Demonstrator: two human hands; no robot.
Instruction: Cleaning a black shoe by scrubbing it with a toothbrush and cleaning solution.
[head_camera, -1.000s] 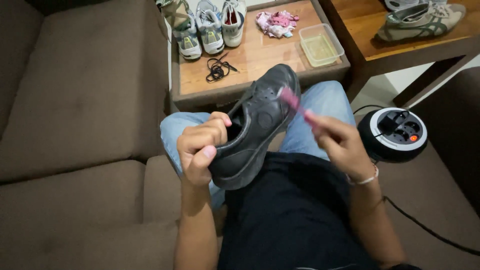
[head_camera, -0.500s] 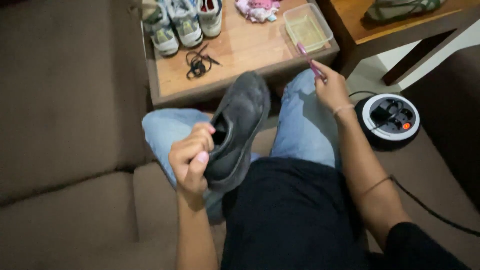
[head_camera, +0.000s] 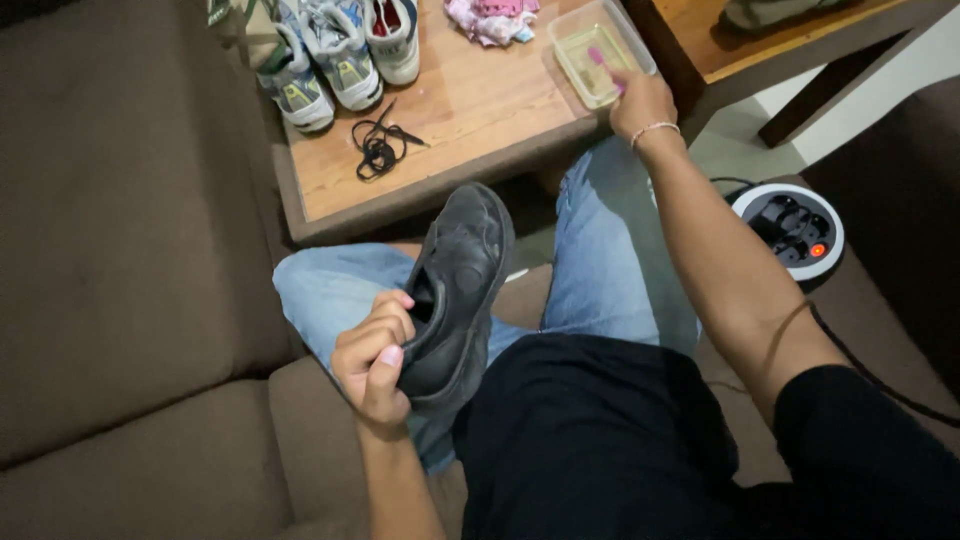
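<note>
My left hand (head_camera: 375, 355) grips a black shoe (head_camera: 455, 290) by its heel opening, holding it over my lap with the toe pointing toward the wooden table (head_camera: 480, 120). My right hand (head_camera: 640, 100) is stretched out to the table's near right corner. It holds a small pink brush (head_camera: 598, 60) whose tip dips into a clear plastic tub (head_camera: 575, 35) of liquid.
On the table lie several grey sneakers (head_camera: 335, 50), a coiled black shoelace (head_camera: 380, 150) and a pink cloth (head_camera: 490, 18). A round white power strip (head_camera: 795, 228) with a black cord sits at the right. Brown sofa cushions (head_camera: 130, 260) lie at my left.
My right hand left the shoe and reached forward with the pink brush to the tub on the table. The shoe dropped lower in my left hand.
</note>
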